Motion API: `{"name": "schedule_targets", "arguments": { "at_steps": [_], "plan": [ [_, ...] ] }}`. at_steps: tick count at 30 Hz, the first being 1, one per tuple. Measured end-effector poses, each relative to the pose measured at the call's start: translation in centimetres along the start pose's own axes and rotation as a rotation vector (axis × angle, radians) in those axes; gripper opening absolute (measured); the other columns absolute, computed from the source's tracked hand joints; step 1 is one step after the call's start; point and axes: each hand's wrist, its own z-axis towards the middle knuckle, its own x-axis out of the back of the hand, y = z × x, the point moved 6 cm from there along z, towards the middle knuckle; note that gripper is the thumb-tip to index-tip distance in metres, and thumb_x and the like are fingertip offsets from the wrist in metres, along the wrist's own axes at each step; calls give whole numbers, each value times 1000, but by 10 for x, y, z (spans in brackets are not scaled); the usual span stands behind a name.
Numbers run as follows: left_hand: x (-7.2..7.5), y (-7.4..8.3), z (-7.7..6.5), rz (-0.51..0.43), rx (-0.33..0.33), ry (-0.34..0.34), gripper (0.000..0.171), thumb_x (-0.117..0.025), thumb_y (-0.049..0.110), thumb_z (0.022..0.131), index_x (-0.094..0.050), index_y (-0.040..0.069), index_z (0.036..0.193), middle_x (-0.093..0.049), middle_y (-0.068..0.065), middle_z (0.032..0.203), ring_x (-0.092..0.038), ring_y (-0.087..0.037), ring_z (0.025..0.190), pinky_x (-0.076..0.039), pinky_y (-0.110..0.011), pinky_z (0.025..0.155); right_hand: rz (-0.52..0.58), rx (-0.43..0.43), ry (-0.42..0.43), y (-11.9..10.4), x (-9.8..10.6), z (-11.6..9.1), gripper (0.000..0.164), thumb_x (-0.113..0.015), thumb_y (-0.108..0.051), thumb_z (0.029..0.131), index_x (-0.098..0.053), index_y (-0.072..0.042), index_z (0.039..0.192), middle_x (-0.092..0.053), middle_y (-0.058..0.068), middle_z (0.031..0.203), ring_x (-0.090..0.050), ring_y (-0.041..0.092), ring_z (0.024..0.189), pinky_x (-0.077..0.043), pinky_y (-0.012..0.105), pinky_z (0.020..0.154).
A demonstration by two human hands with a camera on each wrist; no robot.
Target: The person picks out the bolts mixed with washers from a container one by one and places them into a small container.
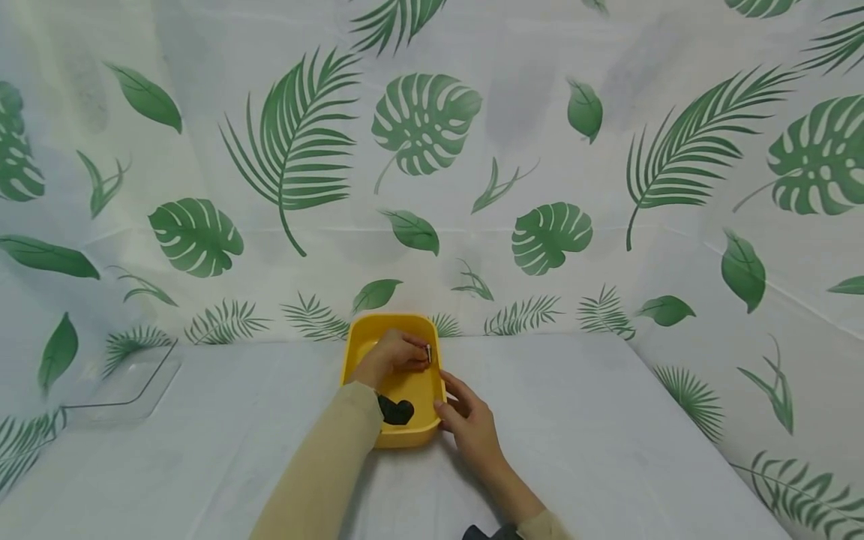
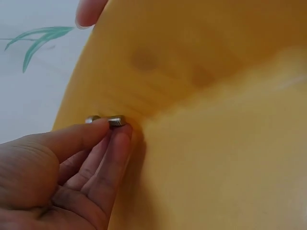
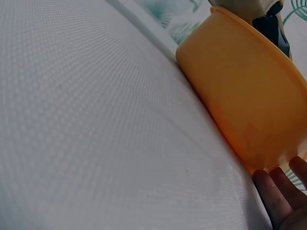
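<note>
A small metal bolt [image 2: 116,120] with a threaded end is pinched between the thumb and fingers of my left hand [image 1: 398,352]. That hand is inside the yellow plastic basin [image 1: 415,435], close to its right inner wall. In the left wrist view the bolt lies sideways near the wall; its middle is covered by the thumb. My right hand [image 1: 472,424] is at the outside of the basin's right wall. Its fingertips [image 3: 268,184] touch the wall low down in the right wrist view, with the fingers only slightly bent.
The basin stands on a white cloth-covered table [image 1: 574,420]. A clear plastic tray [image 1: 128,386] lies at the left rear. Behind rises a white curtain [image 1: 472,247] with green leaf prints. A black wrist camera [image 1: 397,411] sits on the left wrist, over the basin.
</note>
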Motion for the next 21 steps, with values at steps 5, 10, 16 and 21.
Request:
{"name": "schedule_targets", "arguments": {
  "at_steps": [5,10,16,21],
  "plan": [
    [-1,-1,3,25,-9,-5,23,-70,4,93,-73,0,116,-75,-17,111,-77,-27,98,-59,-35,94,-4,-6,5,0,0,0,49,-62,-18,100,-52,-17,148,-55,16,149,-63,35,126,-62,25,79],
    [-1,-2,5,31,-13,-15,23,-71,6,93,-72,0,115,-76,-17,109,-77,-26,96,-60,-34,92,-2,-9,3,0,-1,-1,50,-63,-18,99,-52,-17,148,-55,17,148,-63,36,126,-62,26,79],
    [0,0,4,51,-10,-26,24,-71,6,93,-71,1,116,-75,-15,105,-77,-25,92,-61,-32,90,-27,11,2,-1,-1,-1,49,-62,-18,100,-52,-17,148,-55,17,149,-63,36,126,-62,25,79],
    [1,4,0,89,-35,-42,24,-70,9,94,-71,3,118,-75,-15,106,-76,-26,93,-60,-33,93,-40,19,5,-1,-1,0,49,-61,-17,101,-51,-15,149,-55,17,148,-63,36,126,-62,25,78]
  ]
}}
